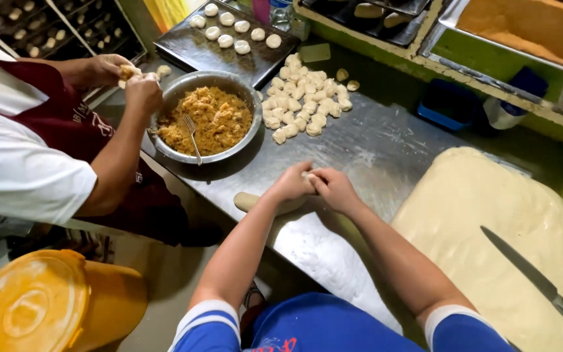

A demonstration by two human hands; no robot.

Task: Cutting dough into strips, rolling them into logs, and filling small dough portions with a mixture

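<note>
While both hands (313, 184) pinch dough (307, 176), bare steel table (386, 146) lies beyond

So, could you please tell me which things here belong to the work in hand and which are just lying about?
In use:
left hand and right hand, pinching a dough piece
dough log
cut dough pieces
dough slab

Lying about:
knife
yellow bucket
blue tub

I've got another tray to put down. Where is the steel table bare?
Bare steel lies between the dough pieces, the big dough slab and the hands. It is crowded around the filling bowl and baking tray.
</note>
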